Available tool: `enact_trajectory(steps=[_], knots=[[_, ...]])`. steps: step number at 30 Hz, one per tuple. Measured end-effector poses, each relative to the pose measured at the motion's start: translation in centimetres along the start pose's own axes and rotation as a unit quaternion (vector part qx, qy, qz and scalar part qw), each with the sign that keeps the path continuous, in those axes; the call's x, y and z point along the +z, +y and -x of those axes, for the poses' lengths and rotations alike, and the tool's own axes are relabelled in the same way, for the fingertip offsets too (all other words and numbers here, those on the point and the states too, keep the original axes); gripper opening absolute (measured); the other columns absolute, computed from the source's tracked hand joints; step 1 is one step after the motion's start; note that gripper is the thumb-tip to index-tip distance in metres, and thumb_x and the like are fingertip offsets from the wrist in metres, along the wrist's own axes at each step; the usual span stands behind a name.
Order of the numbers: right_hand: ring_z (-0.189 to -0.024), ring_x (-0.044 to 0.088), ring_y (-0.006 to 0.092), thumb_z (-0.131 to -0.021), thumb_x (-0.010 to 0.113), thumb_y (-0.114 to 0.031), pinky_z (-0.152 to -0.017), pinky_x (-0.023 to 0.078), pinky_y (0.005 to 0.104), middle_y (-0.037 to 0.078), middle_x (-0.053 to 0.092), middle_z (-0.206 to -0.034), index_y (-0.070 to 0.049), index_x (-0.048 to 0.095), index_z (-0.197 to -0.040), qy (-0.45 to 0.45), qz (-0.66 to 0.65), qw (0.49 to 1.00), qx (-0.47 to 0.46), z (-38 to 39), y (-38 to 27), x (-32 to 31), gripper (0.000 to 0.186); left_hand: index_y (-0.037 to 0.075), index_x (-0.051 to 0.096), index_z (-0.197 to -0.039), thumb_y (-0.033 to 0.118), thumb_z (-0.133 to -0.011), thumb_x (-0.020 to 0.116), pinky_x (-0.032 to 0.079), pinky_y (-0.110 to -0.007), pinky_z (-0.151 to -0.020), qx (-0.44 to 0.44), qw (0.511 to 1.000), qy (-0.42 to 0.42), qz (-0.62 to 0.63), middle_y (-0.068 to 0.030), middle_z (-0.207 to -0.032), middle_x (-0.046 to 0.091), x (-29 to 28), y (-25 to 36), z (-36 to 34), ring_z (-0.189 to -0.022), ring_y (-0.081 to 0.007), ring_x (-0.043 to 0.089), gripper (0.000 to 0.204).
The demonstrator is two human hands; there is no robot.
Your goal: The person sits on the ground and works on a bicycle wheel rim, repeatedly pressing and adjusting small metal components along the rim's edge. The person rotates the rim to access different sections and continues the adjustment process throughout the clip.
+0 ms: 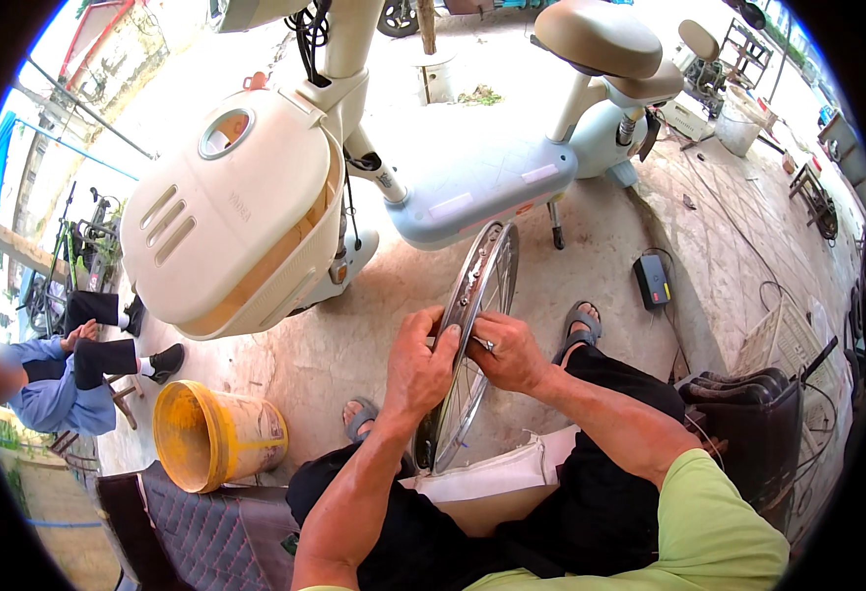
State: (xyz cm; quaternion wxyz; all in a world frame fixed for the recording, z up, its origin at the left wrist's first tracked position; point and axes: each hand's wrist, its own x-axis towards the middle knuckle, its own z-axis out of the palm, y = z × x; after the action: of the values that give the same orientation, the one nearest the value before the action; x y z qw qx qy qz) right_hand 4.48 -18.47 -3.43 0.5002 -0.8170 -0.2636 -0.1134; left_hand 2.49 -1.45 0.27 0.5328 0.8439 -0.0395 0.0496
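Spoked wheel rim (468, 297) between both hands (420, 364) (508, 353)

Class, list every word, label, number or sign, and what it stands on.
Cream front box: one faint word, not copied.
Cream tube: dark marking, too small to read.
Pale-blue footboard: orange-red mark, too small.
Black box: yellow-and-red label, too small.
Yellow bucket: worn printing, too blurred.

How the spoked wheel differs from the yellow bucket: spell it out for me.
The spoked wheel is held by the left hand and right hand; the yellow bucket sits untouched on the ground. The wheel is a narrow, open metal ring; the bucket is a deep, solid-walled container. The wheel is silvery; the bucket is mostly yellow. Both have round rims.
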Motion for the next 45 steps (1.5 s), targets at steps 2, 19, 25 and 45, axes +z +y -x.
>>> enact_trajectory(steps=[2, 19, 25, 45], knots=[[-0.082, 0.070, 0.0341, -0.087, 0.070, -0.007, -0.071, 0.056, 0.0407, 0.016, 0.071, -0.093, -0.003, 0.071, -0.100, 0.000, -0.013, 1.000, 0.000, -0.5, -0.4, -0.9, 0.014, 0.001, 0.065, -0.121, 0.018, -0.097, 0.066, 0.051, -0.040, -0.088, -0.019, 0.999, -0.019, 0.029, -0.0181, -0.106, 0.065, -0.2, -0.2, 0.0, -0.096, -0.0305, 0.065, 0.030], [-0.077, 0.067, 0.0245, -0.095, 0.063, -0.005, -0.071, 0.054, 0.0350, 0.012, 0.068, -0.092, -0.001, 0.072, -0.104, 0.020, -0.225, 0.950, 0.216, -1.0, 1.3, 0.1, 0.014, 0.002, 0.061, -0.127, 0.019, -0.100, 0.062, 0.050, -0.041, -0.091, -0.027, 0.998, -0.050, 0.017, -0.0185, -0.110, 0.063, 0.1, 0.3, 0.5, -0.101, -0.0322, 0.062, 0.032], [-0.078, 0.068, 0.0328, -0.087, 0.067, -0.006, -0.070, 0.053, 0.0403, 0.016, 0.068, -0.086, -0.001, 0.072, -0.098, 0.052, -0.050, 0.991, 0.114, -1.1, 1.3, -0.1, 0.013, 0.001, 0.061, -0.126, 0.018, -0.100, 0.062, 0.049, -0.041, -0.091, -0.027, 0.999, -0.042, 0.019, -0.0193, -0.111, 0.063, 0.4, 0.2, 0.7, -0.100, -0.0326, 0.062, 0.031], [-0.075, 0.068, 0.0322, -0.087, 0.071, -0.006, -0.067, 0.053, 0.0395, 0.016, 0.069, -0.087, -0.001, 0.071, -0.098, 0.050, -0.078, 0.988, 0.124, -1.0, 1.5, -0.1, 0.012, 0.002, 0.061, -0.127, 0.019, -0.101, 0.061, 0.051, -0.039, -0.087, -0.054, 0.996, -0.064, 0.042, -0.0183, -0.111, 0.064, 0.2, 0.3, 0.9, -0.095, -0.0297, 0.063, 0.032]])
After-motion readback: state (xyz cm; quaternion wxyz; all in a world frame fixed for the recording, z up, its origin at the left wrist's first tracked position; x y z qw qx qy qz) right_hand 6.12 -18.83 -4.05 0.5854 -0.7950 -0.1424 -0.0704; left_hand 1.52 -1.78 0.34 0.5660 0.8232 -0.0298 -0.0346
